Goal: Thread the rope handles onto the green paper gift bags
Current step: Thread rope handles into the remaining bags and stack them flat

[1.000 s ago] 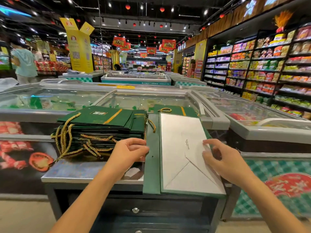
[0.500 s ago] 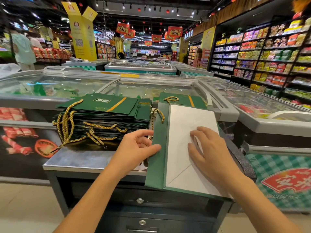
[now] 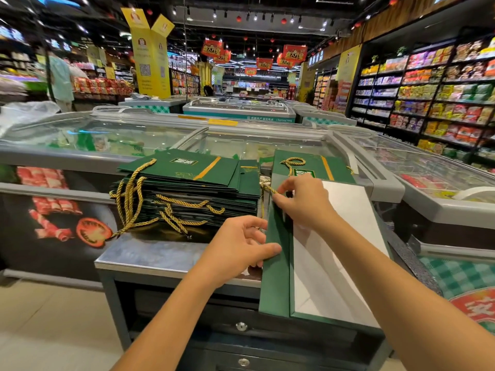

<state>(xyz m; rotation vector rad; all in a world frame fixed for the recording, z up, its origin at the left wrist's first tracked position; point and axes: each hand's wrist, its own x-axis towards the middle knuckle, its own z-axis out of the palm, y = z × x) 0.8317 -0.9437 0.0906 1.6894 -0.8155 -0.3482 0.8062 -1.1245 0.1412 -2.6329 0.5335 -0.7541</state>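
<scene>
The stacked bags (image 3: 187, 180) at the centre are matt dark-green paper; the flat bag (image 3: 276, 277) at lower right shows a matt white paper face. The rope handles (image 3: 128, 199) are twisted gold cord — faintly shiny. The bench (image 3: 150, 254) top is dull, scuffed grey metal. Freezer lids (image 3: 107, 137) across the middle are glossy glass — full of reflections.

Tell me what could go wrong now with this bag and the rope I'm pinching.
The flat bag overhangs the table at its front edge; if the left hand lets go, it may slide off. The gold rope in the right hand lies close to the stack of finished bags, so it could snag their loose handles.
</scene>
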